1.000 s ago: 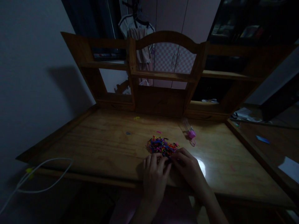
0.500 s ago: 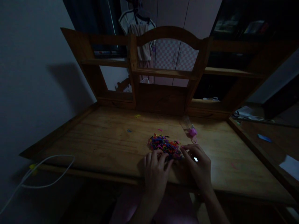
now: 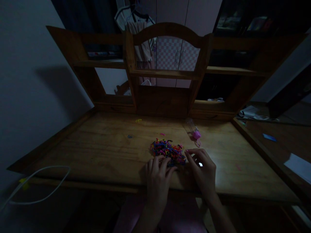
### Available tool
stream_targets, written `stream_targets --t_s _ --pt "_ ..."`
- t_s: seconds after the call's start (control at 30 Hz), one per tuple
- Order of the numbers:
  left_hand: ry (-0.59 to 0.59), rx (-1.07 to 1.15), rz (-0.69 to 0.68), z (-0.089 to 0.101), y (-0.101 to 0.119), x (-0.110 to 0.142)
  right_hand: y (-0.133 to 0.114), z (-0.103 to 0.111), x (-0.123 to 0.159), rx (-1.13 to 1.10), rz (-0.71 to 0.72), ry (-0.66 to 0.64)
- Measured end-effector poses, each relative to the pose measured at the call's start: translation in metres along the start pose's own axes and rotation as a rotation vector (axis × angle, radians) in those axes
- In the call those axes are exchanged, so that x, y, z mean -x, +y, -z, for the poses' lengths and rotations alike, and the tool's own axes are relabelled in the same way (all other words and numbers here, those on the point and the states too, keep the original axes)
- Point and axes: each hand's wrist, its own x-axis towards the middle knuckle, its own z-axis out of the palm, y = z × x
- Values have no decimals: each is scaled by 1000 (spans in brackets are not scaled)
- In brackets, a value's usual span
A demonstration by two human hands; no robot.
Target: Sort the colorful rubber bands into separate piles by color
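A heap of small coloured rubber bands (image 3: 167, 150) lies on the wooden desk (image 3: 102, 152). My left hand (image 3: 157, 176) rests at the heap's near edge with its fingers spread on the bands. My right hand (image 3: 202, 170) is just right of the heap, its fingers curled and its fingertips touching at a pink band; the light is too dim to see whether it grips the band. A clear tube with a pink cap (image 3: 193, 128) lies on its side behind the heap.
Loose bands lie apart on the desk: a yellow band (image 3: 138, 120), a blue band (image 3: 130, 137) and a pink band (image 3: 162, 134). A wooden shelf unit (image 3: 167, 74) stands at the back. A white cable (image 3: 39, 184) hangs off the left front corner.
My right hand has moved from the heap's near side to its right side. The view has shifted slightly; my left hand stays at the heap's near edge.
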Motion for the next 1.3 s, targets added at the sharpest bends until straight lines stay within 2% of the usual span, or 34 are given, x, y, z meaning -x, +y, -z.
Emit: stream_targets --t_s 0.37,0.63,0.8,0.93,1.07,1.2,1.3 --pt "-1 64 -50 -2 -8 5 0 1 1 14 -7 -17" --pt "8 77 -23 -4 -9 0 2 0 0 5 -12 -26" --pt "77 208 125 4 -7 0 1 0 1 12 -39 -16" --pt "53 371 305 19 -11 -3 1 1 3 59 -131 -23" --pt "77 436 379 36 -37 -24 3 2 5 81 -157 -33" --pt "186 459 355 58 -89 -60 7 1 6 61 -179 -45" --pt "117 386 270 75 -126 -87 8 1 6 51 -195 -51"
